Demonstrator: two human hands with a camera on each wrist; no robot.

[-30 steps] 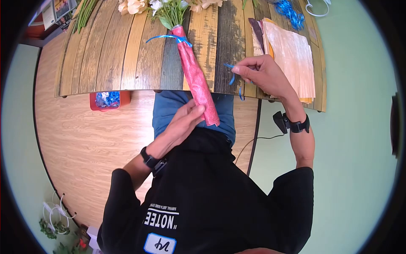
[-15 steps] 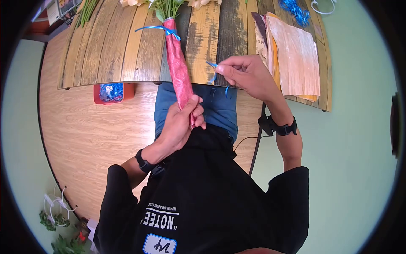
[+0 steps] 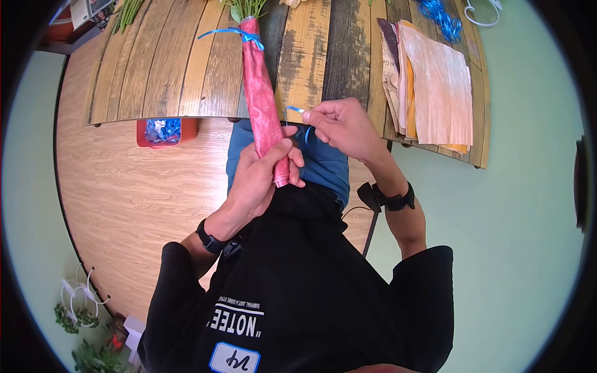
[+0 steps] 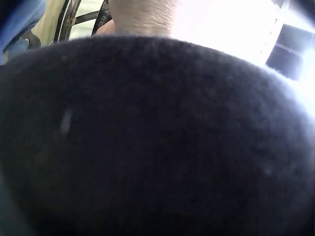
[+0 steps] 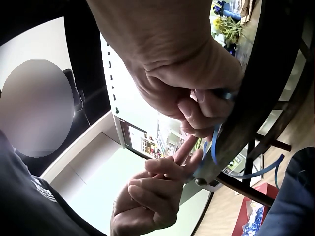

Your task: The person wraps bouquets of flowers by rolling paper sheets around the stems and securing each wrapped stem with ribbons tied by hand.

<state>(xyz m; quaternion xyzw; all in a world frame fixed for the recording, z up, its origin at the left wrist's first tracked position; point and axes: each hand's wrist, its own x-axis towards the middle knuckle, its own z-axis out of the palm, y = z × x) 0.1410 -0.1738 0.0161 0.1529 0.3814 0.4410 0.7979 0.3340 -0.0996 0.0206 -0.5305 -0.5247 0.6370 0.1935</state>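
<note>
Blue ribbon (image 3: pixel 295 109) was pinched between thumb and finger of the person's right hand (image 3: pixel 345 127), just right of the pink roll (image 3: pixel 258 93), and loose bits hung down. At the near end of the roll, the left hand (image 3: pixel 249 183) was clamped on it, with its thumb on top and its fingers round the other side. The roll reached from above the person's lap to over the wooden table (image 3: pixel 155 74).

I thought the left hand had best hold firm but soft, so the wrap would not crumple. It also seemed smart to keep the ribbon flat and near its end, so it would not twist or slip.

Farther up the roll, a blue bow (image 3: pixel 251 38) went round it, and green stems (image 3: pixel 247 9) poked out of its far end. Right of the roll was a stack of paper sheets (image 3: pixel 438 87), and farther off on that side was a blue tangle (image 3: pixel 443 22). Well left of the roll was a red bin (image 3: pixel 188 131) with shiny blue stuff inside.
</note>
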